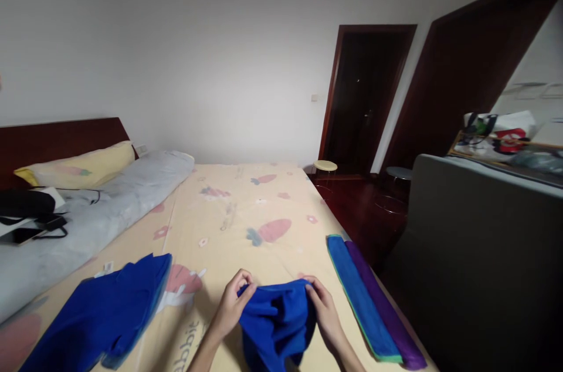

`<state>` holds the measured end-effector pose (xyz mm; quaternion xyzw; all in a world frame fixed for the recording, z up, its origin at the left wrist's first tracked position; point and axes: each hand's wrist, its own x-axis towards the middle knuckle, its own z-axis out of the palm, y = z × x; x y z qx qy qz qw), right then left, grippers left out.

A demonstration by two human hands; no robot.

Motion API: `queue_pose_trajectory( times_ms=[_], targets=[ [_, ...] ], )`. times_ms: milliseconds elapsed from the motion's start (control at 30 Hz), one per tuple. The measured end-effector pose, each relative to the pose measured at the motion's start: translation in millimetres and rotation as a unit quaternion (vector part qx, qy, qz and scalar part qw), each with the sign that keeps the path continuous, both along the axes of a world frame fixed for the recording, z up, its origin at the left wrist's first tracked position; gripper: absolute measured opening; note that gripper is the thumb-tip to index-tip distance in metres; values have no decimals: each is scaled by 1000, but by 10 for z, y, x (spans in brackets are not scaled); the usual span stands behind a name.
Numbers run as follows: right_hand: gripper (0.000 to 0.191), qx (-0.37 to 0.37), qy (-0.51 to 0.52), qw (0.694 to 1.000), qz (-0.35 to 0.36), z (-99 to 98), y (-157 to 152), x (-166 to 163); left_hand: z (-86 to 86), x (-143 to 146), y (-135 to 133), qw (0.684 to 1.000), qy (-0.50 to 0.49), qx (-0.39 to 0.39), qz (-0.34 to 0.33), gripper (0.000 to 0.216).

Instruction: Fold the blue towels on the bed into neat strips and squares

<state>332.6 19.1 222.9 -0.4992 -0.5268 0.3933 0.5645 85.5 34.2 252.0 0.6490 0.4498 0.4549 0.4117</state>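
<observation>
From the head camera, the left hand (232, 301) and right hand (324, 308) each pinch a top corner of a soft, rumpled royal-blue cloth (275, 319) bunched between them over the cream carrot-print bed sheet (246, 208); it looks light, limp and best gripped at its edges.

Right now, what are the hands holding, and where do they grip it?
A blue cloth: the left hand and right hand pinch its upper edge.
</observation>
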Motion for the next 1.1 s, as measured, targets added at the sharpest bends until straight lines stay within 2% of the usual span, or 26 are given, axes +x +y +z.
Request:
queue_pose_trajectory(
  times_ms=[33, 67, 100, 167, 200, 300, 400, 533, 633, 700, 800, 900, 1100],
  targets=[
    [39, -4, -17, 1000, 23, 110, 4, 48, 97, -77, -6, 998, 52, 11, -25, 14],
    [38, -4, -40, 998, 50, 217, 6, 101, 184, -155, -10, 993, 106, 25, -39, 18],
    [36, -1, -67, 994, 80, 319, 7, 157, 258, -233, -10, 985, 159, 43, -42, 30],
    [29, 19, -128, 982, 140, 505, 8, 272, 360, -391, 13, 965, 250, 83, -10, 50],
    [25, 35, -158, 974, 161, 590, 11, 327, 385, -473, 38, 953, 284, 101, 19, 52],
    [24, 79, -236, 949, 193, 802, 32, 461, 363, -736, 168, 920, 339, 154, 125, 37],
    [39, 104, -326, 922, 180, 911, 81, 534, 243, -991, 321, 906, 309, 201, 207, 20],
    [45, 91, -479, 872, 41, 813, 203, 623, 118, -1234, 421, 912, 247, 201, 259, 20],
    [37, 58, -541, 837, -60, 620, 305, 778, 143, -1371, 400, 905, 229, 213, 287, 21],
    [31, 49, -552, 828, -84, 497, 357, 923, 192, -1475, 374, 895, 235, 224, 307, 22],
    [28, 65, -526, 845, -71, 374, 419, 1139, 231, -1654, 358, 881, 263, 222, 324, 21],
    [34, 98, -479, 869, -76, 338, 480, 1304, 206, -1816, 375, 880, 269, 197, 338, 21],
    [37, 135, -431, 882, -134, 480, 533, 1526, 161, -2061, 441, 892, 237, 120, 365, 23]
  ],
)
